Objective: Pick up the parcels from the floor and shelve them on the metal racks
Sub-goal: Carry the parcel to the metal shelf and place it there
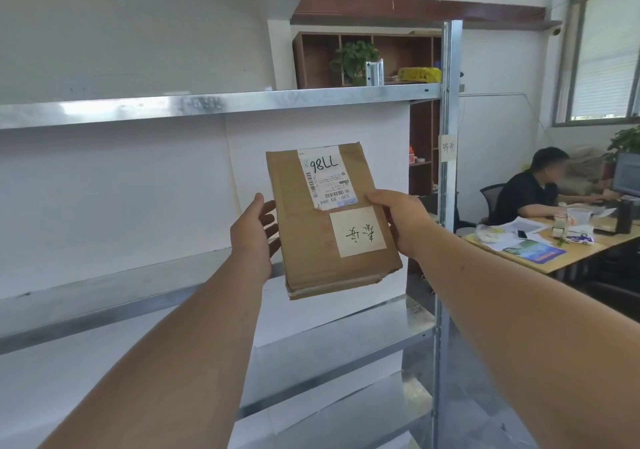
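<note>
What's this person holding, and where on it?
A cardboard parcel: the right hand grips its right edge, and the left hand touches its left edge.

On the brown parcel (pixel 311 240), a white shipping label (pixel 325 178) is showing handwritten "98LL" in black marker and printed "530- D5 094" along its near edge. A white note (pixel 356 230) nearer on the parcel is carrying handwritten characters I cannot make out. To the right, a paper tag (pixel 448 147) on the rack upright (pixel 449 78) is reading "济南".

One head-worn wide-angle view, facing forward at shelf height, close to the metal rack (pixel 214 105)
</note>
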`<action>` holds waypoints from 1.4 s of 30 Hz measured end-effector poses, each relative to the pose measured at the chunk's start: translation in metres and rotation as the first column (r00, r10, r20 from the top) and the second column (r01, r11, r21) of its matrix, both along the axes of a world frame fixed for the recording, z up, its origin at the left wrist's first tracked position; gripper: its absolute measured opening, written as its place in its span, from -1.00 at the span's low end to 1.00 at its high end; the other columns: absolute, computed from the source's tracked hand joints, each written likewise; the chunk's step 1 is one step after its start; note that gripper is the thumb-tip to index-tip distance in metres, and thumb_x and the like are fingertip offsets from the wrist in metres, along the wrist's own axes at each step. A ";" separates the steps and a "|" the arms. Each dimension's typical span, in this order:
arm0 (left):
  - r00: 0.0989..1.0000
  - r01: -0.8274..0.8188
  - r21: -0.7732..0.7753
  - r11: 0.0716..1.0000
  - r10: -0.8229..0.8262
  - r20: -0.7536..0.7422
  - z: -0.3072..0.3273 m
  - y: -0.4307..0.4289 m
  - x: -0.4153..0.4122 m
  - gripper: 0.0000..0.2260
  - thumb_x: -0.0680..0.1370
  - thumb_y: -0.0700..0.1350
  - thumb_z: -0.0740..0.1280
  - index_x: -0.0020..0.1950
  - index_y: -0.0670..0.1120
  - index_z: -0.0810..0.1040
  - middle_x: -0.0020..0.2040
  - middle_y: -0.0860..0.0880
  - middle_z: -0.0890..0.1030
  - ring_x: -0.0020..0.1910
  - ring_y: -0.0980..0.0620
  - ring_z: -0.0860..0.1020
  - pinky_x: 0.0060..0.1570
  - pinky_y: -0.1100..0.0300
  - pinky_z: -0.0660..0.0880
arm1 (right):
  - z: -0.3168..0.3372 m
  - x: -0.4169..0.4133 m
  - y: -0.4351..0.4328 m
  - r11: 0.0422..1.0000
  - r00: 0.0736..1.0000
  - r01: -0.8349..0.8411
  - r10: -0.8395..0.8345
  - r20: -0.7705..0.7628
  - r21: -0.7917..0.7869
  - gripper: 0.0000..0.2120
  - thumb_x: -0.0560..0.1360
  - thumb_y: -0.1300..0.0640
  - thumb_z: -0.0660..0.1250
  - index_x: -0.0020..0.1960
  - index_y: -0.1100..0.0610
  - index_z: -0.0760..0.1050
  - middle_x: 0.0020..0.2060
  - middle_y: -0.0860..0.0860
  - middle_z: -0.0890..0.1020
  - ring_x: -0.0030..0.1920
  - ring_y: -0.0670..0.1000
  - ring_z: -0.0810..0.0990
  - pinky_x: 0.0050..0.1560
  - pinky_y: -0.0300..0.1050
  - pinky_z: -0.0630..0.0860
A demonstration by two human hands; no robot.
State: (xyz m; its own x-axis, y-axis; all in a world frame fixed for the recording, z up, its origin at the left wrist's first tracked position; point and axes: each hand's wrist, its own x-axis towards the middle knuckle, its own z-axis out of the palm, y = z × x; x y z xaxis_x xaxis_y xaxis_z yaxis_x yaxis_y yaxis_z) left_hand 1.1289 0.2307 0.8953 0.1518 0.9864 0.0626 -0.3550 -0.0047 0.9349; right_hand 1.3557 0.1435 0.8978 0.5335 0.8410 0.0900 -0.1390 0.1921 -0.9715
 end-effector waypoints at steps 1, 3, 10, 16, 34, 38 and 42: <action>1.000 -0.019 0.003 1.000 0.019 0.011 0.000 -0.001 0.006 -0.61 0.64 0.20 0.31 0.08 -0.09 0.71 0.21 -0.06 0.74 0.18 -0.15 0.70 0.19 -0.08 0.61 | 0.000 0.007 0.000 1.000 1.000 -0.024 0.024 0.015 -0.009 -0.83 0.61 0.06 0.45 0.17 0.06 0.70 0.00 0.07 0.82 0.09 0.18 0.77 0.08 0.18 0.73; 0.998 -0.062 0.016 0.998 0.062 0.012 0.001 -0.006 0.018 -0.59 0.65 0.24 0.27 0.02 -0.09 0.66 0.20 -0.03 0.75 0.19 -0.18 0.69 0.17 -0.08 0.62 | 0.002 0.020 -0.001 0.994 0.993 -0.101 0.103 0.054 -0.040 -0.86 0.65 0.01 0.41 0.15 -0.06 0.71 0.03 0.03 0.80 0.24 0.22 0.70 0.22 0.23 0.65; 0.992 -0.086 0.070 0.994 0.092 -0.084 0.014 -0.029 0.050 -0.34 0.56 0.53 0.04 0.62 0.32 0.20 0.38 0.02 0.61 0.28 -0.13 0.65 0.28 -0.23 0.58 | 0.006 0.071 -0.014 0.846 0.817 -0.504 0.532 0.224 -0.173 -0.31 0.61 0.37 0.38 0.53 -0.28 0.44 0.23 0.00 0.78 0.10 0.14 0.81 -0.04 0.11 0.75; 0.948 -0.061 0.240 0.969 0.131 -0.289 0.015 -0.047 0.072 -0.32 0.56 0.49 0.09 0.61 0.49 -0.15 0.48 0.15 0.52 0.34 -0.05 0.60 0.33 -0.25 0.55 | -0.002 0.103 -0.021 0.748 0.671 -0.574 0.663 0.331 -0.334 -0.04 0.54 0.51 0.38 0.44 -0.56 0.38 0.29 -0.01 0.75 0.36 0.26 0.64 0.37 0.54 0.46; 0.915 -0.378 0.188 0.907 0.334 0.226 0.010 -0.076 0.082 -0.54 0.59 0.25 0.38 0.37 0.14 0.30 0.19 0.08 0.53 0.16 -0.03 0.62 -0.28 -0.06 0.71 | 0.024 0.102 -0.034 0.929 0.951 -0.261 0.294 -0.095 0.264 -0.06 0.41 0.17 0.66 0.67 0.00 0.27 0.43 0.10 0.58 0.35 0.13 0.64 0.47 0.25 0.52; 0.841 -0.394 0.037 0.918 0.344 0.417 0.013 -0.086 0.094 -0.50 0.59 0.23 0.40 0.41 0.09 0.30 0.21 0.03 0.52 0.19 -0.14 0.63 -0.24 -0.10 0.72 | 0.018 0.085 -0.045 0.902 0.903 -0.412 0.423 -0.079 0.125 0.16 0.24 -0.11 0.65 0.71 -0.16 0.14 0.63 0.06 0.39 0.62 0.26 0.35 0.47 0.57 0.37; 0.719 -0.367 -0.117 0.923 0.361 0.594 0.020 -0.096 0.106 -0.48 0.57 0.24 0.42 0.40 0.07 0.32 0.30 -0.03 0.51 0.24 -0.26 0.63 -0.18 -0.19 0.73 | 0.003 0.068 -0.047 0.881 0.870 -0.457 0.471 -0.144 0.119 0.25 0.21 -0.14 0.71 0.71 -0.23 0.06 0.63 0.06 0.34 0.52 0.36 0.44 0.22 0.40 0.62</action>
State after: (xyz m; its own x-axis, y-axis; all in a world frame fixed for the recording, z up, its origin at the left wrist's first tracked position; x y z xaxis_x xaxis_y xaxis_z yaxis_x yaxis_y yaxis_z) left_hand 1.2353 0.1345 0.9155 -0.2895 0.9569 0.0250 -0.8057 -0.2577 0.5333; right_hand 1.4241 0.0965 0.9009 0.0961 0.9891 0.1116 -0.3864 0.1404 -0.9116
